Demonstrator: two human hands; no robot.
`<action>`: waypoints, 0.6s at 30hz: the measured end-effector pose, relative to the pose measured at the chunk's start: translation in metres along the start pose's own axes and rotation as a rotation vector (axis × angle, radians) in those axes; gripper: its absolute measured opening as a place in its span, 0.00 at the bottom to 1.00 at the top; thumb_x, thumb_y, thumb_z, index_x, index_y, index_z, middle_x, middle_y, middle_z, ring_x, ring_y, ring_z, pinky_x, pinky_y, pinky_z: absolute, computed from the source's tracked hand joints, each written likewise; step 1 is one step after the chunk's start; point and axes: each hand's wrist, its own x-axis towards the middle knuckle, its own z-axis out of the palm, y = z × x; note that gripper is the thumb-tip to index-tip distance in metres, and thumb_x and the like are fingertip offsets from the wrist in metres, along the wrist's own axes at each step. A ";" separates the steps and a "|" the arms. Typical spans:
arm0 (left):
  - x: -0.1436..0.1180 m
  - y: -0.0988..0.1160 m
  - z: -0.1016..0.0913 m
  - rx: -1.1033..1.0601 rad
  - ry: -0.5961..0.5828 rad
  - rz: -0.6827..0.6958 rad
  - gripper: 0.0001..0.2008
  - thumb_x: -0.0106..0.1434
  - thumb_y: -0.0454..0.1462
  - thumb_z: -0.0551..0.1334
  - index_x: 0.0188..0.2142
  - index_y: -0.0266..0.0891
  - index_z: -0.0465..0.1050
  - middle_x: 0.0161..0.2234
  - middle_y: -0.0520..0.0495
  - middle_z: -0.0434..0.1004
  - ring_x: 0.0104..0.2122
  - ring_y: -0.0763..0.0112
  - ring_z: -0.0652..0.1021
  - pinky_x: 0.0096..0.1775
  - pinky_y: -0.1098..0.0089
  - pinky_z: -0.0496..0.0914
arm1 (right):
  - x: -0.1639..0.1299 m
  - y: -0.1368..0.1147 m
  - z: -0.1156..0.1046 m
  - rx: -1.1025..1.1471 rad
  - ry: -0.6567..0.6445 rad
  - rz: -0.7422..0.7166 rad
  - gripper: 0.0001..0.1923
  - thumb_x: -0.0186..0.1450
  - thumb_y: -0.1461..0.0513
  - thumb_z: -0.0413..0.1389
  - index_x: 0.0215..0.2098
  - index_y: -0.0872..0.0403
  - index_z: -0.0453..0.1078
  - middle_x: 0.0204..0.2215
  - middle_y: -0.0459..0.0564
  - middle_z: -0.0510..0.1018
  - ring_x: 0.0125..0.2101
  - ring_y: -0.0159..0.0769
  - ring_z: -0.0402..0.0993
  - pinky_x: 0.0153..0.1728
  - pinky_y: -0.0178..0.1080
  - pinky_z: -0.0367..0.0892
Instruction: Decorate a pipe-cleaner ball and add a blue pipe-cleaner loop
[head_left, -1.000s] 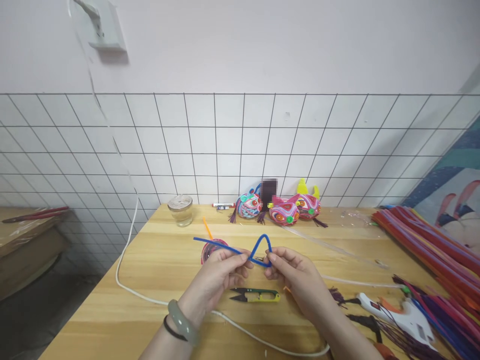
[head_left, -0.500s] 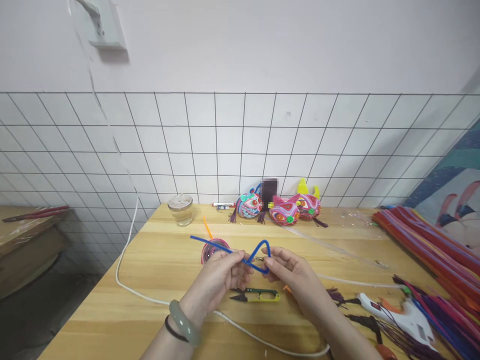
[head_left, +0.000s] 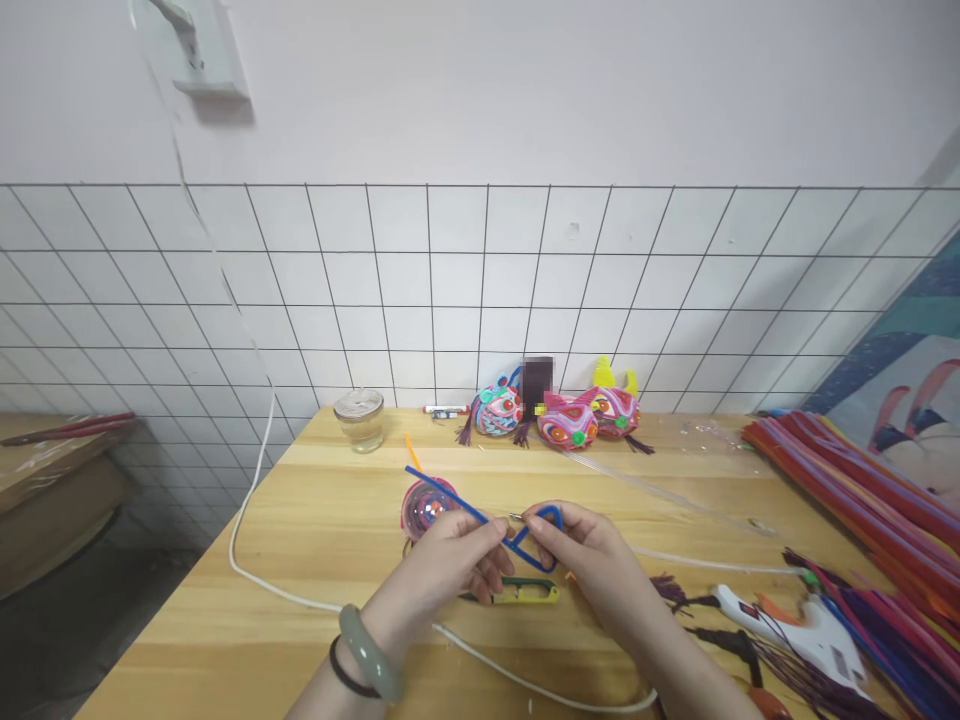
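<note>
A blue pipe cleaner (head_left: pixel 444 492) is held between both hands above the table. Its right end is bent into a loop, while the straight tail points up and left. My left hand (head_left: pixel 471 556) pinches the stem beside the loop. My right hand (head_left: pixel 579 545) is closed on the loop's right side. A small metal tip (head_left: pixel 516 517) shows between the hands; what it belongs to is hidden. Below the hands lie thread snips (head_left: pixel 531 591) with yellow and green handles, partly covered by my left hand. Behind that hand sits a round pink and purple piece (head_left: pixel 429 508) with a shiny centre.
Several colourful animal-like figures (head_left: pixel 568 422) stand by the tiled wall. A glass cup (head_left: pixel 360 420) is at the back left. On the right lie a white glue gun (head_left: pixel 799 632) and bundles of pipe cleaners (head_left: pixel 832 490). A white cable (head_left: pixel 259 470) crosses the table.
The blue pipe cleaner has shifted right and tilted more steeply, its loop now lower and flatter. Both hands have moved slightly right, and my left hand covers more of the snips.
</note>
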 end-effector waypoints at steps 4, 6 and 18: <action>0.001 -0.001 -0.002 0.092 -0.013 -0.001 0.20 0.51 0.50 0.60 0.18 0.33 0.69 0.16 0.49 0.70 0.16 0.75 0.70 0.19 0.75 0.62 | 0.000 -0.002 0.000 -0.013 0.008 0.009 0.14 0.51 0.52 0.61 0.26 0.56 0.72 0.14 0.41 0.65 0.18 0.28 0.60 0.21 0.32 0.58; 0.002 -0.001 -0.002 0.081 -0.014 -0.014 0.20 0.50 0.50 0.60 0.18 0.33 0.69 0.16 0.48 0.70 0.16 0.75 0.70 0.20 0.74 0.62 | 0.000 -0.001 0.000 -0.024 0.009 0.010 0.14 0.51 0.52 0.61 0.26 0.55 0.72 0.14 0.41 0.65 0.18 0.28 0.60 0.21 0.32 0.58; -0.001 0.002 0.000 0.015 -0.021 -0.046 0.20 0.48 0.51 0.60 0.17 0.34 0.67 0.17 0.47 0.71 0.15 0.75 0.69 0.20 0.73 0.62 | 0.001 0.006 -0.001 -0.063 -0.029 -0.001 0.11 0.53 0.54 0.60 0.26 0.55 0.72 0.15 0.41 0.67 0.16 0.27 0.60 0.18 0.31 0.56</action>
